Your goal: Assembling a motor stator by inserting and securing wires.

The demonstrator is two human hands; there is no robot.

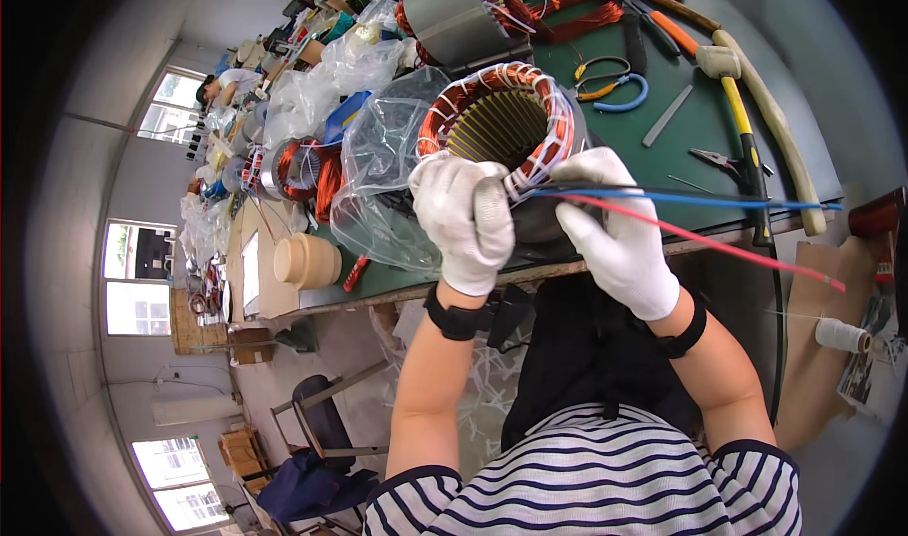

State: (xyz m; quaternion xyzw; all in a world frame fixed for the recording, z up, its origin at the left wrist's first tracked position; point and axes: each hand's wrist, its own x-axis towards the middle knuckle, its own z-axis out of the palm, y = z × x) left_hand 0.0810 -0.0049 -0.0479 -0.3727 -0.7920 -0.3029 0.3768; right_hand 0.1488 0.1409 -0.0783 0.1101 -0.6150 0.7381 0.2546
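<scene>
A motor stator [497,125] stands near the bench's front edge, its bore facing up, its copper windings laced with white cord. My left hand [463,219], in a white glove, is closed at the near left of the winding rim; what its curled fingers hold is hidden. My right hand [619,238], also gloved, is at the near right of the rim, thumb and fingers apart. Between them a red lead wire [719,236] and a blue lead wire [700,198] run off to the right, with a dark one alongside. Clear plastic film [383,158] lies left of the stator.
On the green bench top [615,139] lie scissors [615,87], a steel strip [667,115], pliers [714,161], a yellow-handled hammer [733,101] and a wooden stick [780,129]. Another stator [463,21] stands behind. A beige tub [305,260] sits left. A person [227,87] is far left.
</scene>
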